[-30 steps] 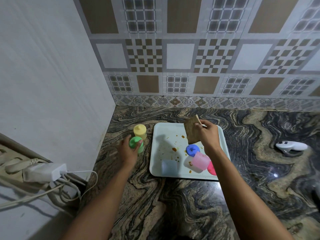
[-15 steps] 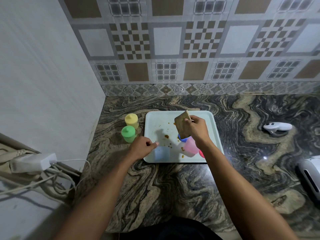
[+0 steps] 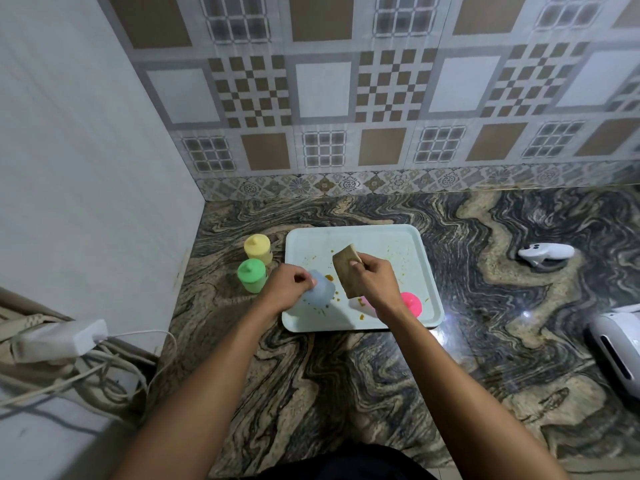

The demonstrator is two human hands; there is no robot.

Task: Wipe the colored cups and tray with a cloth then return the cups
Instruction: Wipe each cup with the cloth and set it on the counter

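Left hand grips pale-blue cup on stained tray

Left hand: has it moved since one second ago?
Yes. The left hand left the green cup beside the tray and moved right, onto the pale blue cup on it.

Both bare forearms reach forward from the lower edge of the view and angle inward, wrists near each other. Left hand: palm down, fingers curled closed around a pale blue cup, knuckles up. Right hand: fist-like pinch, thumb and fingers clamped on a folded tan cloth sticking up and left from the grip.
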